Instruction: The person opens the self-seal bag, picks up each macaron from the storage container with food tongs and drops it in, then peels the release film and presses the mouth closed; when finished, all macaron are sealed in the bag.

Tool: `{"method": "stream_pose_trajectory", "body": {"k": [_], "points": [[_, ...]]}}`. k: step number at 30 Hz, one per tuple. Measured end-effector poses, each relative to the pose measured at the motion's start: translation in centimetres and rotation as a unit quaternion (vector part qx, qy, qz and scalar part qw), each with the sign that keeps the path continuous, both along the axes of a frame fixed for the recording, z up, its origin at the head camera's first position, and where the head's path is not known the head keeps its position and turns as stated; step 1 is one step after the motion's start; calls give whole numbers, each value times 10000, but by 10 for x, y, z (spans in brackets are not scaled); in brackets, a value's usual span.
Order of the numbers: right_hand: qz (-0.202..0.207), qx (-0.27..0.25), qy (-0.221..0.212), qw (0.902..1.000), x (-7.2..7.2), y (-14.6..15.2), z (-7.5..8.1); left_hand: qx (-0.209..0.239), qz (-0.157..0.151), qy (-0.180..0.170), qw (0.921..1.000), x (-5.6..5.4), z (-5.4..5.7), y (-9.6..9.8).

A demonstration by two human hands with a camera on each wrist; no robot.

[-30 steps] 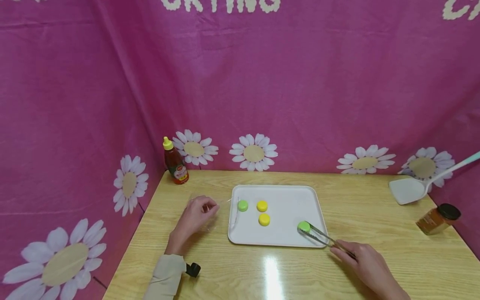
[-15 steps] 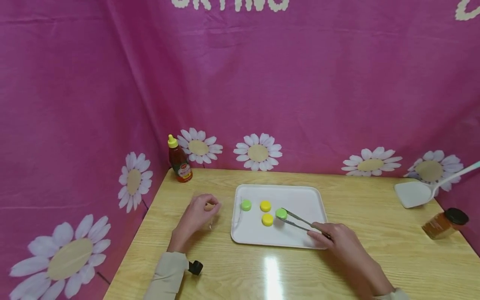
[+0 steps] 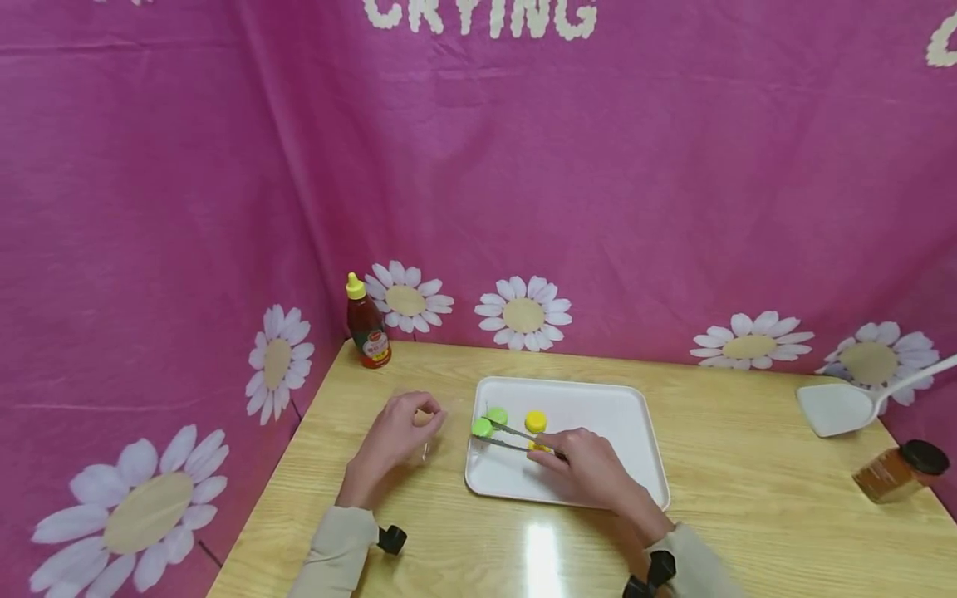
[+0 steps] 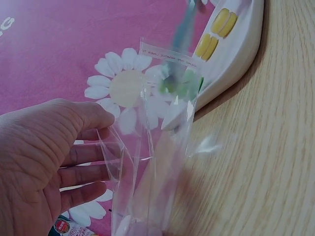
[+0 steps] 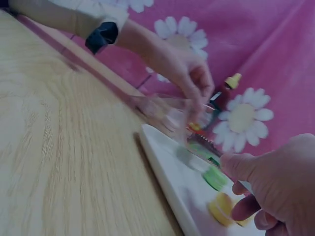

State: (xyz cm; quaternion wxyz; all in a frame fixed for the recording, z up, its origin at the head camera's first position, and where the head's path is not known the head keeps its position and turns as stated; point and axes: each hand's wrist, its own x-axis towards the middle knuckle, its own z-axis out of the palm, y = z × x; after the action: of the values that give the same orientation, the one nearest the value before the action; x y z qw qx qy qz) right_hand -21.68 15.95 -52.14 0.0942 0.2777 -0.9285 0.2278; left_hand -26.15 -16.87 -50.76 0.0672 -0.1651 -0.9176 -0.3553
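My left hand (image 3: 399, 428) pinches the edge of a clear plastic bag (image 4: 167, 123) between thumb and fingers, left of the white tray (image 3: 598, 403). A pale pinkish round shape shows through the bag's lower end. My right hand (image 3: 591, 465) grips metal tongs (image 3: 512, 431), whose tips pinch a green macaron (image 3: 482, 428) at the bag's mouth, over the tray's left end. A second green macaron (image 3: 497, 414) sits on the tray just behind it. One yellow macaron (image 3: 535, 421) lies farther right; another is partly hidden by the right hand.
At the back left corner stands a red sauce bottle (image 3: 369, 332) with a yellow cap. A white spatula (image 3: 836, 409) lies at the back right, near a tipped jar (image 3: 890, 475) with a black lid. The pink curtain (image 3: 635, 208) borders the table.
The right hand has carried the green macaron in the tongs leftward across the tray, past the yellow ones, to the bag. The left hand has stayed nearly still.
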Motion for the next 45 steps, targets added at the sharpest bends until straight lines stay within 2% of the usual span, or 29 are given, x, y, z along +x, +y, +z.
{"method": "stream_pose_trajectory", "body": {"k": [6,14,21,30,39,45], "points": [[366,183,-214,9989,-16,-28,-2,2,-115,-10,9999,2,1,2],[939,155,-590,9937,-32,-56,6,-12,-91,8,10000,2,1,1],[1370,181,-529,9890,-40,-65,7,40,-228,73,9997,1,0,2],[1399,157,-726,9874,-41,-73,6,25,-286,185,9994,0,1,1],[1542,49,-908,9839,-41,-80,0,22,-336,123,9994,1,0,1],[1375,82,-1067,9847,-41,-82,0,-39,-309,73,9995,0,2,1]]}}
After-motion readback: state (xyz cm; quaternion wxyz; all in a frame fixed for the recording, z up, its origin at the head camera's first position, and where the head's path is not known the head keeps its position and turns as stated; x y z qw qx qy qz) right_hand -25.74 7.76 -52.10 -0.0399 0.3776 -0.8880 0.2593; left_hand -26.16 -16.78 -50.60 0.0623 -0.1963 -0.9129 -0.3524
